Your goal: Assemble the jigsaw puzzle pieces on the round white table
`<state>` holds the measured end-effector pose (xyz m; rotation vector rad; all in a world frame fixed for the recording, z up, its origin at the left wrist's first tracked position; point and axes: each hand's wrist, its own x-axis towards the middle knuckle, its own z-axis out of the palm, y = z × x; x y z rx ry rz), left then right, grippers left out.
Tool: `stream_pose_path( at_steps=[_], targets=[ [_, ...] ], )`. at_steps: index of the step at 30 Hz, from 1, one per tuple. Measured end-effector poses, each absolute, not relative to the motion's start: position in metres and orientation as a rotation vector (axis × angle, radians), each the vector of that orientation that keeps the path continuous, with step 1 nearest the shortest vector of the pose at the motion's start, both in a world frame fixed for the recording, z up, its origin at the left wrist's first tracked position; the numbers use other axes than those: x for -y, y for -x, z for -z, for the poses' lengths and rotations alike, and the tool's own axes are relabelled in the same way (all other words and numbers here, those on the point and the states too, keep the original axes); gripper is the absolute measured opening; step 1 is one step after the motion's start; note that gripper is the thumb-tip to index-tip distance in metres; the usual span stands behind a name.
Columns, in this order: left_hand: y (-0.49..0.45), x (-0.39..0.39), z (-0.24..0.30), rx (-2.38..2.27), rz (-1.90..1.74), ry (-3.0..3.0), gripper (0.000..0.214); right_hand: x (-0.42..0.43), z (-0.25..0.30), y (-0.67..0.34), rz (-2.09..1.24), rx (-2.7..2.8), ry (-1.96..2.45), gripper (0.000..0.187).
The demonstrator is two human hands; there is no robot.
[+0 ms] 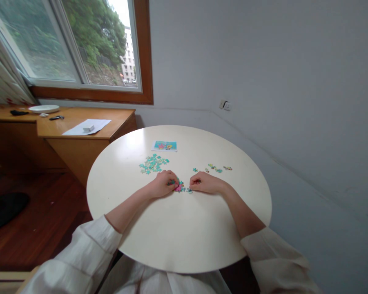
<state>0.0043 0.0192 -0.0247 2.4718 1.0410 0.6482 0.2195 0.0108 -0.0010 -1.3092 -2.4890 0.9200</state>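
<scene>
A small cluster of joined jigsaw puzzle pieces (179, 188), pink and teal, lies on the round table between my two hands. My left hand (165, 183) has its fingers curled and closed at the cluster's left side, covering part of it. At the right edge, my right hand (204, 182) is closed in a pinch on a puzzle piece (190, 191), mostly hidden by the fingertips. Beyond my left hand is a loose pile of teal and green puzzle pieces (153, 163). Several more loose pieces (215, 168) are scattered past my right hand.
A reference picture card (164, 146) lies toward the far side of the cream round table (184, 237). To the left stands a wooden desk (122, 118) with a white sheet of paper (99, 124) and a white plate (44, 109). A wall rises behind and to the right.
</scene>
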Motion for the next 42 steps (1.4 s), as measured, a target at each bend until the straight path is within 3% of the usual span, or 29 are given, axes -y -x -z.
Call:
stream_pose_path(
  at_steps=[27,36,42],
  targets=[
    [-0.005,-0.019,0.023,-1.039,-0.654,-2.454,0.015,-0.003,-0.009,-0.212,-0.721,2.625,1.375,0.021],
    [-0.004,-0.021,0.026,-1.023,-0.654,-2.473,0.016,-0.009,-0.003,-0.221,-0.821,2.443,1.369,0.026],
    [-0.004,-0.018,0.023,-1.011,-0.642,-2.489,0.016,-0.019,0.005,-0.224,-0.522,2.191,1.562,0.026]
  ],
)
